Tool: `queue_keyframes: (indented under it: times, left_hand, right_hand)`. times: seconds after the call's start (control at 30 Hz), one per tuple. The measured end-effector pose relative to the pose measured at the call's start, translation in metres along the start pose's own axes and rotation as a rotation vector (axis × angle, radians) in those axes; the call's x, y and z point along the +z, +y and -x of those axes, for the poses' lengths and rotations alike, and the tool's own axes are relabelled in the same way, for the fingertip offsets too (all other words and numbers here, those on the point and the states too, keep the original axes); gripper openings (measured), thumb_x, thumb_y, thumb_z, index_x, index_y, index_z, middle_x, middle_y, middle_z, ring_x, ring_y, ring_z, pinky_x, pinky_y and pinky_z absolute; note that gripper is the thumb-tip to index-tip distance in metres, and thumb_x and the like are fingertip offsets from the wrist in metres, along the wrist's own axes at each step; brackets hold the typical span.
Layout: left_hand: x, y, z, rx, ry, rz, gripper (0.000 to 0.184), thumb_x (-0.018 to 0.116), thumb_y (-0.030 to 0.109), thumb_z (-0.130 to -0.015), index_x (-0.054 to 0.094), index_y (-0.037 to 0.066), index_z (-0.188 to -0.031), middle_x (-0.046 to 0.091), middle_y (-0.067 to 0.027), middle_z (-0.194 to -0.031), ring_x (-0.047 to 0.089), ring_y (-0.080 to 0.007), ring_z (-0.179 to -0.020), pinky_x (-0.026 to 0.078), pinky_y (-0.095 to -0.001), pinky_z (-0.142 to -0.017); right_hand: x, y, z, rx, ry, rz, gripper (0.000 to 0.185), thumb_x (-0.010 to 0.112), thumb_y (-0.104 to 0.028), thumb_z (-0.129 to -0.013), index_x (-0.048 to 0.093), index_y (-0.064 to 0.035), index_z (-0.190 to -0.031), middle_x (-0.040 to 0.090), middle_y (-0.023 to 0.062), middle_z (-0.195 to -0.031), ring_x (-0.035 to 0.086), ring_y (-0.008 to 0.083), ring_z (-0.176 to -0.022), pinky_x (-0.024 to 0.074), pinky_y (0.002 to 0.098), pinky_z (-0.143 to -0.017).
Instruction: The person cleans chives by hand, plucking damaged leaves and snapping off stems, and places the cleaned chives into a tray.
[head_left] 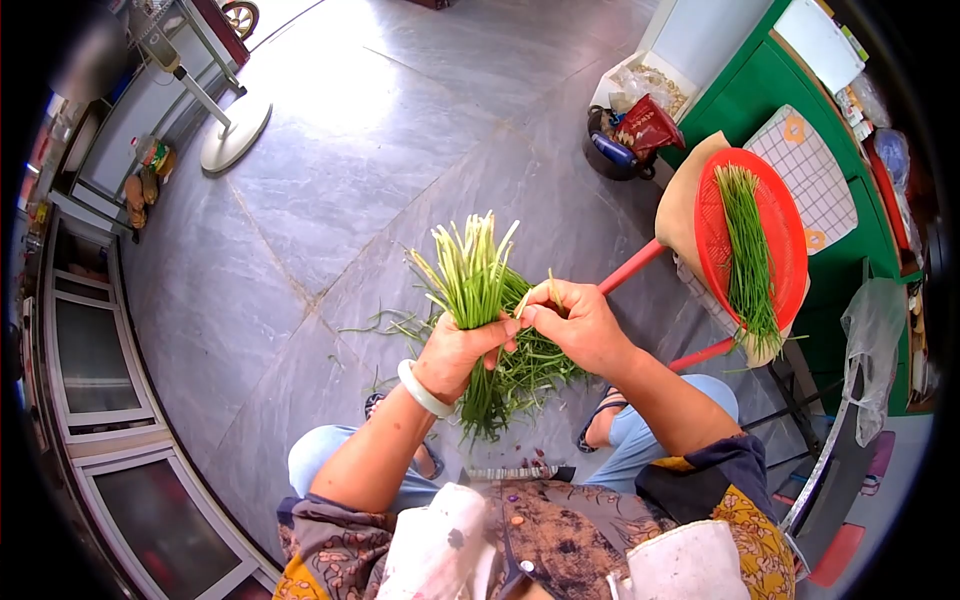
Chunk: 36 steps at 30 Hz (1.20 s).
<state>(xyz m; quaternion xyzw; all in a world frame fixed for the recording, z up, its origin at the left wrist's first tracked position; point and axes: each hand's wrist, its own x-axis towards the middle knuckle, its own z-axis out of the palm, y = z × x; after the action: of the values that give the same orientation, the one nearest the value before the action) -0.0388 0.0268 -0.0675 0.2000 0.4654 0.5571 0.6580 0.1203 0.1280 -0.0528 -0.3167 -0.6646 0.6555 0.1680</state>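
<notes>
My left hand (467, 352) is wrapped round an upright bunch of green stalks (470, 280), pale ends up and dark leaves hanging below the fist. Close to its right, my right hand (572, 322) pinches a thin pale stalk piece (556, 290) between thumb and fingers, its fingertips near my left thumb. Beneath both hands, loose green leaves (540, 372) lie heaped on the grey floor. To the right, a red plastic basket (785, 215) on a chair holds another bundle of green stalks (745, 250), laid lengthwise.
A dark pot (612, 160) with packets stands by the green cabinet (735, 85). At the upper left is a white round stand base (237, 132). Glass-fronted cabinets (150, 495) line the left side. A clear plastic bag (873, 350) hangs at the right. My feet flank the leaf heap.
</notes>
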Motion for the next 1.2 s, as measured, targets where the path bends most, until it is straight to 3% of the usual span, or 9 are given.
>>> queue_keyframes:
  times: [0.87, 1.2]
  left_hand:
    - [0.0030, 0.0003, 0.0017, -0.015, 0.049, -0.023, 0.009, 0.070, 0.012, -0.080, 0.065, 0.005, -0.081, 0.061, -0.0016, -0.069, 0.053, -0.0086, -0.057, 0.039, -0.0217, -0.049]
    - [0.0025, -0.0047, 0.0002, -0.007, 0.054, -0.049, 0.010, 0.070, 0.013, -0.081, 0.063, 0.005, -0.079, 0.060, -0.0016, -0.066, 0.050, -0.0077, -0.052, 0.038, -0.0212, -0.047]
  right_hand:
    - [0.0026, 0.0042, 0.0013, -0.086, 0.009, 0.109, 0.007, 0.054, -0.002, -0.091, 0.060, 0.0016, -0.091, 0.060, -0.0004, -0.083, 0.051, 0.0037, -0.075, 0.0430, 0.0206, -0.067]
    - [0.0051, 0.0025, 0.0016, -0.138, 0.056, 0.169, 0.006, 0.055, -0.003, -0.088, 0.060, 0.0006, -0.087, 0.055, -0.0001, -0.073, 0.044, 0.0038, -0.064, 0.0388, 0.0225, -0.056]
